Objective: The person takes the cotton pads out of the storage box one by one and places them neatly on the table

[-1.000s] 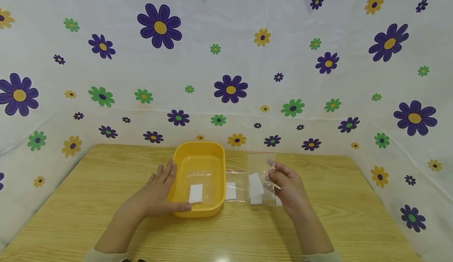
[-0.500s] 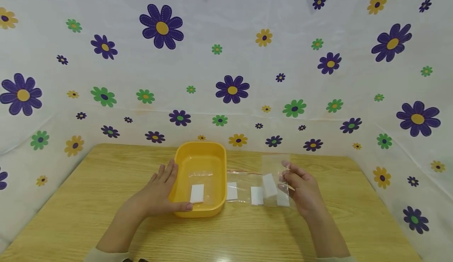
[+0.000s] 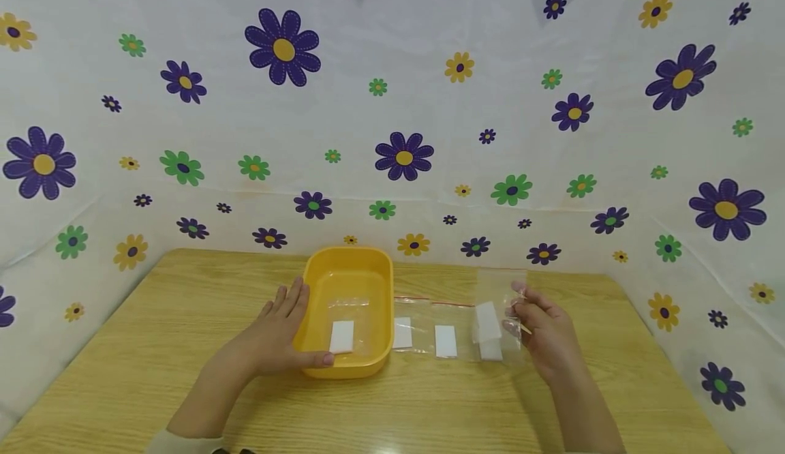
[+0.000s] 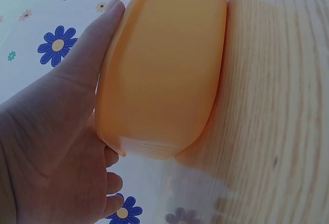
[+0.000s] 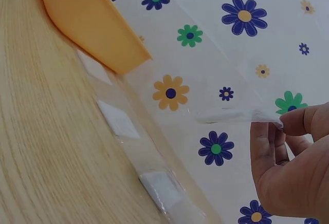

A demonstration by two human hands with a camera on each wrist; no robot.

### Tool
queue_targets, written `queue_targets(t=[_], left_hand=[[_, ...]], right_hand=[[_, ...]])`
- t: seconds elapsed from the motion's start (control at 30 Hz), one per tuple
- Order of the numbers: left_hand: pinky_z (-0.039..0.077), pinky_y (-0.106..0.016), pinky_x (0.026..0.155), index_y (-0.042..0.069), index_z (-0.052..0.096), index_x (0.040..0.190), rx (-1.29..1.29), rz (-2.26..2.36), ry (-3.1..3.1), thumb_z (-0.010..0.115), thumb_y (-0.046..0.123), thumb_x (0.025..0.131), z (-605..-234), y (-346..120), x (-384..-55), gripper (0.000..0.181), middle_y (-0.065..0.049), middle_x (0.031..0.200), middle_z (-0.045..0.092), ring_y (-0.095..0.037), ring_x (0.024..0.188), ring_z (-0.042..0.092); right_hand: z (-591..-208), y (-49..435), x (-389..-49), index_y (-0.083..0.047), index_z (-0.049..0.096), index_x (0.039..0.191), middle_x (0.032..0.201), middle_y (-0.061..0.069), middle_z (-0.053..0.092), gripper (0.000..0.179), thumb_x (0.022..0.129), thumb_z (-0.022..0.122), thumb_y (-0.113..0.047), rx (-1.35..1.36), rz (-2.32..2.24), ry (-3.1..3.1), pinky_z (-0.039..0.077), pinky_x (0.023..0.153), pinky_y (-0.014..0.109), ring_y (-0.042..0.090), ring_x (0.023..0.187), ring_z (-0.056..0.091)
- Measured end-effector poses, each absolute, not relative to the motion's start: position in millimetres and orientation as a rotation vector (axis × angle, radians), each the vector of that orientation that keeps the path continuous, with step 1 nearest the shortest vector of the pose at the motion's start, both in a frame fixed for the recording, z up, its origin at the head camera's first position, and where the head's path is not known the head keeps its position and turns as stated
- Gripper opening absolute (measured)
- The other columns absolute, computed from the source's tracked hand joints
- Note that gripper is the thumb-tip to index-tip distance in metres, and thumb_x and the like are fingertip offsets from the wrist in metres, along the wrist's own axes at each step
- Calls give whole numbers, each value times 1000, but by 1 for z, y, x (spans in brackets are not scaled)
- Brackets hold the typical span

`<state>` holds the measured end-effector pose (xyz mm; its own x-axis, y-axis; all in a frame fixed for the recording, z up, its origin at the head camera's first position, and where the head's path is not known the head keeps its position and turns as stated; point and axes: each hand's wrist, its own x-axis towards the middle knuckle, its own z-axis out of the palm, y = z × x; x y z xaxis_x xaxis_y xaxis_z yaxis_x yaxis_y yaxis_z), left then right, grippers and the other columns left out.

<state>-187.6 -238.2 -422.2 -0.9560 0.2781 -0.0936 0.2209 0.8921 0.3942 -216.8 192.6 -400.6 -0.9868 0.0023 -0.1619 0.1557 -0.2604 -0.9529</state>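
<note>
My left hand (image 3: 274,335) rests along the left side of a yellow plastic tub (image 3: 383,290), its fingers straight and its thumb on the near rim. A clear zip bag with a white rectangular piece (image 3: 342,337) lies inside the tub. My right hand (image 3: 546,335) pinches the right edge of another clear zip bag (image 3: 499,287), raised above the table, with a white piece (image 3: 487,321) in it. Under and beside it on the table lie similar bags, their white pieces (image 3: 445,341) showing in a row. The right wrist view shows the held bag (image 5: 226,115) nearly edge-on.
The wood-grain table (image 3: 392,406) reaches back to a white flowered cloth (image 3: 343,120) that hangs behind and on both sides. Right of the tub, the row of bags begins with a white piece (image 3: 402,332) close against the tub wall.
My right hand has moved to the right with the held bag, uncovering the middle bag of the row. The left hand and the tub stay in place.
</note>
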Motion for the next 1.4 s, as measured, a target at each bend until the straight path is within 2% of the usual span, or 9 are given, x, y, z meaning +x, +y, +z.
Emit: queue_targets(t=[0.27, 0.8, 1.1, 1.4], left_hand=[[6, -65, 119, -4, 3, 158, 364, 594, 2897, 65, 79, 74, -422, -238, -188, 133, -22, 166, -6, -49, 150, -3], [7, -65, 119, -4, 4, 157, 375, 597, 2904, 65, 80, 74, -420, -236, -187, 134, -22, 166, -6, -50, 150, -3], [7, -65, 119, -4, 2, 158, 361, 605, 2900, 65, 80, 73, -420, -237, -188, 134, -22, 166, -7, -49, 150, -4], [8, -66, 118, -4, 4, 158, 383, 563, 2918, 62, 82, 73, -424, -237, -189, 134, -23, 166, -5, -51, 150, 0]], right_hand=[[-398, 208, -217, -27, 71, 110, 88, -8, 63, 30, 101, 53, -5, 196, -2480, 1817, 56, 79, 21, 5, 84, 62], [-397, 229, -217, -25, 73, 109, 87, -7, 65, 28, 101, 55, -6, 228, -2540, 1777, 57, 76, 20, 5, 82, 64], [-397, 244, -223, -22, 69, 120, 86, -6, 66, 27, 101, 56, -7, 223, -2548, 1802, 56, 74, 20, 6, 81, 64], [-399, 257, -221, -27, 71, 114, 91, -9, 64, 27, 102, 56, -9, 348, -2499, 1848, 55, 75, 17, 3, 84, 61]])
